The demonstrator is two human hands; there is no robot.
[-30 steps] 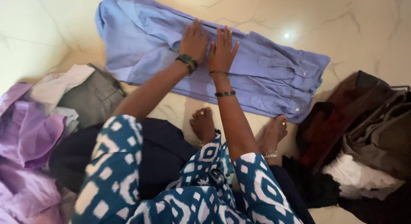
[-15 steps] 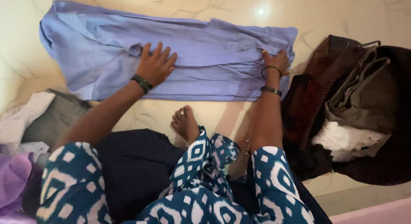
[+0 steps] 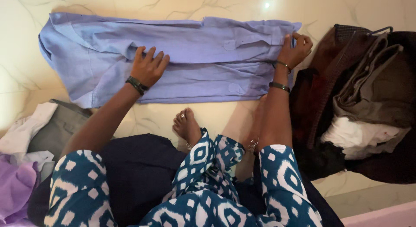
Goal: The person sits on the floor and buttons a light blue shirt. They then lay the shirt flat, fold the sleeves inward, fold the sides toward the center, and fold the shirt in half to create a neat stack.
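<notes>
- Since half a second ago: right hand (image 3: pixel 295 47) shifted up to the far right corner of the blue garment (image 3: pixel 203 58); left hand (image 3: pixel 148 67) little changed, flat on the cloth left of centre.
- Left hand: palm down, fingers spread wide, pressing the fabric, gripping nothing; dark band on the wrist.
- Right hand: fingers curled and closed on the garment's right edge, pinching the cloth; two bangles on the wrist.
- Blue garment: spread lengthwise across the pale marble floor (image 3: pixel 372 10), folded along its length, wrinkled, with collar end at far left.
- Just right of the garment: heap of dark brown, grey and white clothes (image 3: pixel 368 105), close beside the right hand.
- Lower left: grey, white and purple clothes (image 3: pixel 30 157) in a loose pile.
- Below the garment: bare foot (image 3: pixel 187 127) with toe ring, then blue-and-white patterned clothing (image 3: pixel 208 188) over a dark cloth (image 3: pixel 138 170).
</notes>
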